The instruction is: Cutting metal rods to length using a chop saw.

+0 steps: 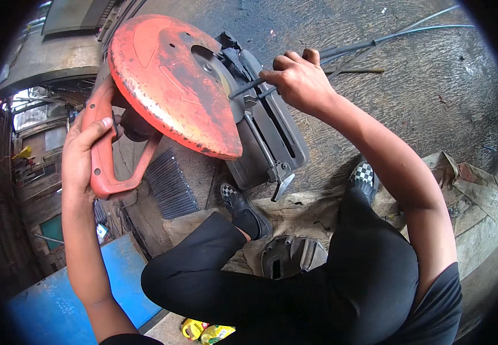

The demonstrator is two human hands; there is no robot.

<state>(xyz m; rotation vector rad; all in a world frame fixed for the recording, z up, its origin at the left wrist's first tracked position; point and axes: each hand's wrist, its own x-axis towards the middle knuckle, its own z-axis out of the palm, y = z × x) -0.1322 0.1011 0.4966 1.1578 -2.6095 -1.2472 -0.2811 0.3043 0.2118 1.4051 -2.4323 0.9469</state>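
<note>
My left hand (85,141) is closed around the red loop handle of a chop saw (168,86), its thumb near the trigger. The saw's scratched red guard covers most of the cutting disc; a bit of disc shows at its right edge. My right hand (303,80) grips a dark thin rod (245,88), whose near end lies by the disc and the saw's vise. Beyond this hand, long thin rods or cables (398,35) run off to the upper right. On the saw's black base (277,132) is a clamp screw with a metal crank (283,184).
Several cut dark rods (171,184) lie side by side below the saw. Between my shoes sits a grey metal casting (292,259) on a crumpled cloth sheet (318,213). A blue panel (76,293) and yellow packets (203,330) are at lower left. Cluttered shelving (36,149) stands left.
</note>
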